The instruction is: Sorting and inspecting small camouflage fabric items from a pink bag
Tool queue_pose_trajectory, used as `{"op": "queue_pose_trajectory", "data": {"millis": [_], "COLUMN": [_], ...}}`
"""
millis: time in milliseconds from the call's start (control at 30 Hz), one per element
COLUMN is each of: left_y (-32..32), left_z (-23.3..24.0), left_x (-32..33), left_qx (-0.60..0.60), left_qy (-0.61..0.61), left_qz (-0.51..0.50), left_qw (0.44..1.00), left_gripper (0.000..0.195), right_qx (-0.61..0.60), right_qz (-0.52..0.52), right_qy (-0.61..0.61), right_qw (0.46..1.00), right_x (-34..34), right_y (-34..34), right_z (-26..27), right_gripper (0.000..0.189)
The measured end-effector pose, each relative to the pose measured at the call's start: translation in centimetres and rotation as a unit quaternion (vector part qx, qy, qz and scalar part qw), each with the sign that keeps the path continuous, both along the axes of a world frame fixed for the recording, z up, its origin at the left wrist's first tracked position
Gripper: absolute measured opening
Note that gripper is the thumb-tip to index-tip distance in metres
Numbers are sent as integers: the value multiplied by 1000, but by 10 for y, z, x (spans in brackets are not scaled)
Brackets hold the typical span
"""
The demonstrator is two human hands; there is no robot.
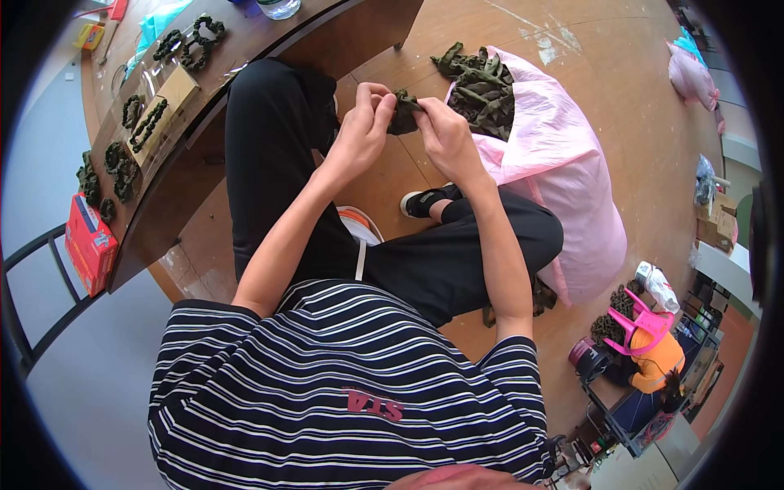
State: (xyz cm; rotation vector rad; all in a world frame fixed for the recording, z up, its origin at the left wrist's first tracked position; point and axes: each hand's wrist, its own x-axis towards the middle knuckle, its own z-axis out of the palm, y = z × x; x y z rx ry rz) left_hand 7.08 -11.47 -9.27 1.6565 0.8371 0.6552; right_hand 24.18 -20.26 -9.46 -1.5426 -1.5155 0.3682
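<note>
Between my hands, above the floor, is a bunched dark olive fabric piece, like a hair scrunchie. My left hand pinches its left side between thumb and fingers. On the opposite side, my right hand grips it with thumb and forefinger. Just beyond the right hand, a large pink plastic bag lies with its mouth turned toward me. Crumpled olive fabric pieces fill that mouth, and some spill over its edge.
To the left, a brown table bears several scrunchies, a beige board, a red box and a bottle. A white bucket stands between my legs. At far right, a person in orange sits by a pink chair.
</note>
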Motion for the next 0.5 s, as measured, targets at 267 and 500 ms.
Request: {"op": "queue_pose_trajectory", "data": {"millis": [267,500], "left_y": [-20,-23], "left_z": [2,-36], "left_x": [4,11], "left_qx": [-188,-261], "left_qy": [11,-30], "left_qz": [-28,49], "left_qw": [982,964], "left_gripper": [36,40], "right_qx": [-165,-232], "right_qz": [-40,28], "right_qy": [137,39], "right_qw": [976,972], "right_x": [-1,11], "right_y": [-3,-4], "right_z": [9,10], "right_gripper": [18,21]}}
